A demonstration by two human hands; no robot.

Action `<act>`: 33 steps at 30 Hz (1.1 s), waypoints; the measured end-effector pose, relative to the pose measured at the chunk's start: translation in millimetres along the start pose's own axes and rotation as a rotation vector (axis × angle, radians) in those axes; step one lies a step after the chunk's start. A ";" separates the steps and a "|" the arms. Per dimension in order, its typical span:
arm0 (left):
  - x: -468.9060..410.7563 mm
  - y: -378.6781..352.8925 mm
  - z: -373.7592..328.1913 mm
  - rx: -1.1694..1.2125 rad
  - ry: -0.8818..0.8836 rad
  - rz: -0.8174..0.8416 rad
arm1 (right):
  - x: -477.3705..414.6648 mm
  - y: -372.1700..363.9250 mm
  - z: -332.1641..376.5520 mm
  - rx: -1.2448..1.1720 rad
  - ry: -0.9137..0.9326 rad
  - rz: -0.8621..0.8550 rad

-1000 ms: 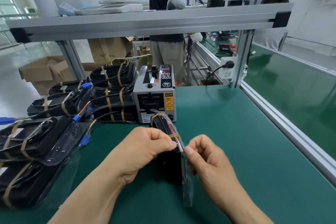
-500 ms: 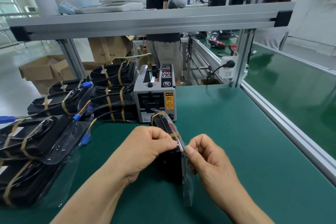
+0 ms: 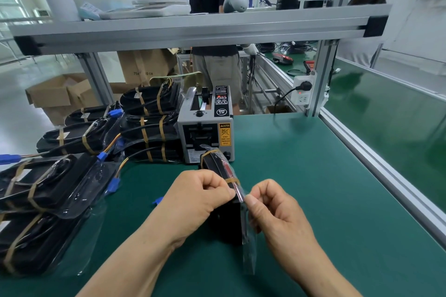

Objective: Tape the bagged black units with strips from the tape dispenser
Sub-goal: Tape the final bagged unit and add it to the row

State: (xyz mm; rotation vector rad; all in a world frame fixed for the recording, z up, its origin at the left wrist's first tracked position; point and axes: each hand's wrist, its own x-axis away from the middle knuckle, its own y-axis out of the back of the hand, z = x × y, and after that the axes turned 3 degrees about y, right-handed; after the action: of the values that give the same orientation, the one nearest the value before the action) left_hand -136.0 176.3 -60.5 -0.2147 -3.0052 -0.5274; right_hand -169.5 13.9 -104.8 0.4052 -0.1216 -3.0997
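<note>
On the tabletop (image 3: pixel 301 176) the bagged black unit (image 3: pixel 226 222) stands on edge, long axis 6-to-12 toward the tape dispenser (image 3: pixel 205 132), left hand (image 3: pixel 198 198) pinching it from 9 o'clock, right hand (image 3: pixel 277 210) pinching its bag from 3.

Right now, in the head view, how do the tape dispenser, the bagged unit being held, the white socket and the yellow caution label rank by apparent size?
Largest: tape dispenser and bagged unit, alike; the unit is nearer, so unranked.
Next: white socket.
Smallest: yellow caution label.
</note>
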 end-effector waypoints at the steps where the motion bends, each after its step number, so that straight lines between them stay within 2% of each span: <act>1: 0.2 -0.6 0.2 -0.004 -0.008 -0.005 | 0.1 -0.1 -0.1 -0.004 0.000 0.000; 26: -3.0 -9.4 11.4 -0.016 -0.101 -0.179 | 1.4 -2.1 2.4 -0.007 0.002 0.012; 33: -4.2 -10.9 11.8 -0.022 -0.102 -0.171 | 1.4 -1.0 2.4 -0.010 0.004 0.016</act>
State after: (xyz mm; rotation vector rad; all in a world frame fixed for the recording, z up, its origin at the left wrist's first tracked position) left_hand -134.2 169.6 -75.7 0.0145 -3.1366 -0.5814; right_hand -171.5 15.0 -103.0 0.4085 -0.1084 -3.0821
